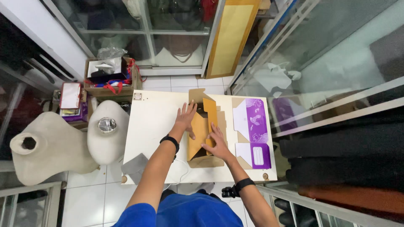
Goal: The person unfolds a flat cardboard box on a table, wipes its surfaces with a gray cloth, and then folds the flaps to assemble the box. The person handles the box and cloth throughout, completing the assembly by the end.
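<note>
The left hand point(185, 119) and right hand point(217, 143), fingers spread flat, are pressing on the half-folded brown cardboard box point(201, 134) lying on the white counter point(153, 126), beside a flat purple-printed carton blank point(251, 126).

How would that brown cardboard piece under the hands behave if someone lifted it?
The cardboard box blank looks thin and creased, so it would likely feel light and bend at its folds. Both the left hand and right hand press it flat, suggesting its flaps spring up.
</note>
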